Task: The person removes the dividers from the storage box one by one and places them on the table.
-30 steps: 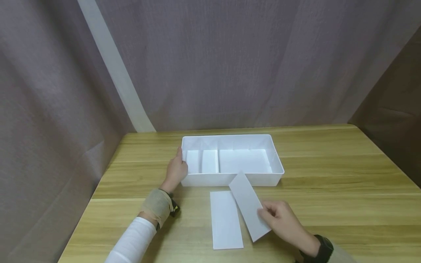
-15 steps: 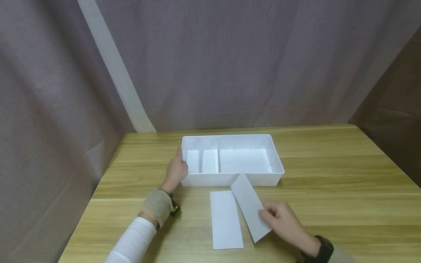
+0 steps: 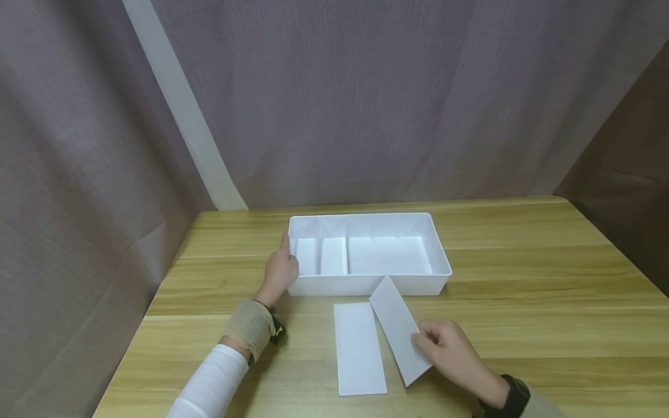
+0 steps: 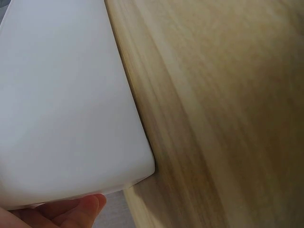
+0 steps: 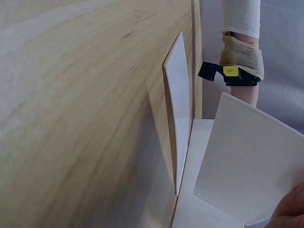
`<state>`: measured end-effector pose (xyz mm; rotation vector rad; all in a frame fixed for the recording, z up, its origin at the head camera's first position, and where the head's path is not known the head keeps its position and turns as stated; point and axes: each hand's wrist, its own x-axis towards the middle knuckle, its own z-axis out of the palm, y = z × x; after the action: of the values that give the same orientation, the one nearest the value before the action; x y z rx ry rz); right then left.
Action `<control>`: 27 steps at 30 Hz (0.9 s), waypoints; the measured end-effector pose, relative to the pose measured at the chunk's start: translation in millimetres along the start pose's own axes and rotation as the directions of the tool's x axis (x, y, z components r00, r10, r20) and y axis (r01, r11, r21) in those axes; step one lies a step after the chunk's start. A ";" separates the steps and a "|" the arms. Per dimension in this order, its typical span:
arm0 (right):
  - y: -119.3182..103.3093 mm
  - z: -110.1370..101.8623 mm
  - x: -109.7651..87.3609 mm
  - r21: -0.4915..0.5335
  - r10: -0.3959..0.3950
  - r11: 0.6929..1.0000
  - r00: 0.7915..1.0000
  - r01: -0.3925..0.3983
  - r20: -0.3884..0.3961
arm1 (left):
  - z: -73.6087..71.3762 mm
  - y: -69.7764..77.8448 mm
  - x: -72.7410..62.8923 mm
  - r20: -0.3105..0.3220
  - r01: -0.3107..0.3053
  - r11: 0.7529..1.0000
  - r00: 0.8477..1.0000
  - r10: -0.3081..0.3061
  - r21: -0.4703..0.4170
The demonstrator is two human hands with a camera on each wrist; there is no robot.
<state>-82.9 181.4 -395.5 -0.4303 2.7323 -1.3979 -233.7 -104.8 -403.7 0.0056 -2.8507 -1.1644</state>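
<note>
In the head view, a long white divided box (image 3: 366, 284) stands on the wooden table. My left hand (image 3: 280, 273) grips its left end; in the left wrist view, the fingers (image 4: 88, 211) bend against the end wall (image 4: 71, 118). A thin white rectangular panel (image 3: 397, 328) is tilted above the tabletop, pinched at its right edge by my right hand (image 3: 446, 351). Its far corner overlaps the box's front wall in view; whether they touch I cannot tell. A second white panel (image 3: 359, 351) lies flat to its left. Only part of the right hand shows in the right wrist view.
Inside the box, a thin divider (image 3: 345, 255) parts a wide right compartment from narrower ones on the left. Grey curtains (image 3: 366, 104) hang behind the table (image 3: 522, 261) and at its left side.
The panel in my right hand has shifted slightly to the right and toward me. My left hand, the box and the flat panel look unmoved.
</note>
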 end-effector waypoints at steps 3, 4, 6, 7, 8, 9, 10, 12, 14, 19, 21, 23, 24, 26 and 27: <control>0.5 -0.3 0.3 -0.005 0.021 1.000 1.000 -0.021 0.006 | -0.1 -0.1 0.3 -0.003 0.000 1.000 1.000 0.000 0.000; 0.7 -0.5 0.5 -0.006 0.029 1.000 1.000 -0.029 0.009 | -0.1 0.0 0.3 -0.004 0.000 1.000 1.000 0.000 0.000; 1.1 -0.6 0.9 -0.007 0.046 0.999 0.999 -0.046 0.013 | -0.1 0.1 0.5 -0.006 0.002 1.000 1.000 -0.002 0.002; 1.3 -0.6 1.1 -0.006 0.055 0.998 0.998 -0.055 0.014 | -0.2 0.2 0.5 -0.007 0.002 1.000 1.000 -0.002 0.003; 1.5 -0.6 1.2 -0.004 0.063 0.998 0.998 -0.063 0.015 | -0.2 0.3 0.3 -0.006 0.004 1.000 1.000 -0.004 0.002; 1.7 -0.5 1.4 -0.004 0.071 0.997 0.997 -0.071 0.014 | -0.4 0.3 0.3 -0.005 0.004 1.000 1.000 -0.004 0.002; 1.9 -0.4 1.6 -0.003 0.077 0.997 0.997 -0.077 0.013 | -0.4 0.4 0.1 -0.003 0.005 1.000 1.000 -0.005 0.000; 2.2 -0.3 1.7 -0.004 0.086 0.996 0.996 -0.086 0.008 | -0.4 0.3 0.2 -0.001 0.003 1.000 1.000 -0.003 -0.001; 2.1 -0.3 1.6 -0.007 0.089 0.996 0.996 -0.089 0.005 | -0.4 -0.1 0.2 0.003 0.001 1.000 1.000 -0.001 -0.002; 1.2 -0.9 0.9 -0.015 0.088 0.996 0.996 -0.088 0.007 | -0.4 -0.3 0.2 0.007 0.004 1.000 1.000 -0.004 -0.003; 0.6 -1.1 0.6 -0.019 0.092 0.996 0.996 -0.092 0.007 | -0.1 -0.4 0.4 0.005 0.004 1.000 1.000 -0.004 -0.004; -0.2 -1.1 0.3 -0.026 0.101 0.995 0.995 -0.101 0.002 | 0.1 -0.3 0.5 0.003 0.004 1.000 1.000 -0.004 -0.004; -0.6 -0.9 0.4 -0.031 0.111 0.993 0.994 -0.111 -0.001 | 0.3 -0.5 0.6 0.003 0.005 1.000 1.000 -0.005 -0.003; -1.5 -0.8 0.8 -0.039 0.136 0.990 0.991 -0.136 -0.005 | 0.4 -0.5 0.7 0.004 0.005 1.000 1.000 -0.005 0.000; -1.8 -0.6 1.1 -0.043 0.147 0.988 0.989 -0.147 -0.006 | 0.5 -0.3 0.6 0.005 0.007 1.000 1.000 -0.007 0.001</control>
<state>-83.7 180.6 -393.5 -0.2228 2.7371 -1.3074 -234.3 -104.7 -404.2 0.0120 -2.8575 -1.1666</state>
